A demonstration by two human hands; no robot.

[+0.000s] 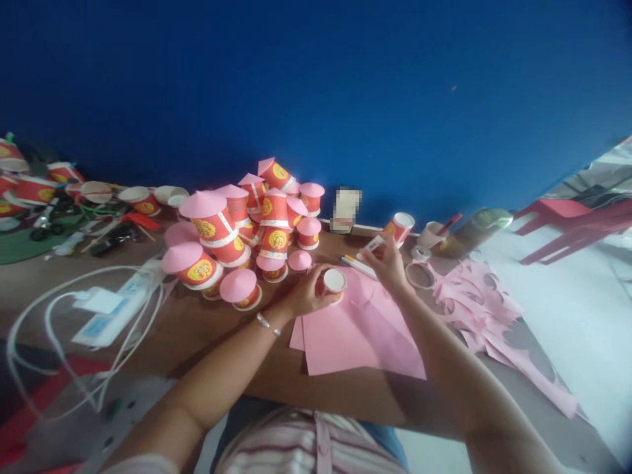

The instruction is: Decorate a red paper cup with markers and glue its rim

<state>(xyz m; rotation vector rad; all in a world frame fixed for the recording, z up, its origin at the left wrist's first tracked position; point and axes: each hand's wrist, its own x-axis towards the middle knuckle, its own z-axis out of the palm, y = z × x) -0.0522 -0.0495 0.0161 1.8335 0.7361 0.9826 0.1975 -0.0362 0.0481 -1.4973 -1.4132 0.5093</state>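
My left hand (312,293) is wrapped round a red-and-white paper cup (334,282), its pale open mouth turned up, just above the pink paper sheets (360,329). Further right, my right hand (388,264) is closed on a small pale thing with a dark label (374,246), whose kind I cannot make out. Right behind those fingers is another red paper cup (401,228), tilted, its mouth facing up and right; whether the fingers touch it is unclear. Left of my left hand, several red cups with pink cone tops (274,240) are stacked in a pile.
Pens (359,266) lie at the sheets' back edge. A tape roll (420,274), pink paper scraps (476,306), a cup with a red-handled tool (434,233) and a bottle (476,230) stand right. A power strip (116,309) with looped white cable lies left. A phone (346,209) leans against the blue wall.
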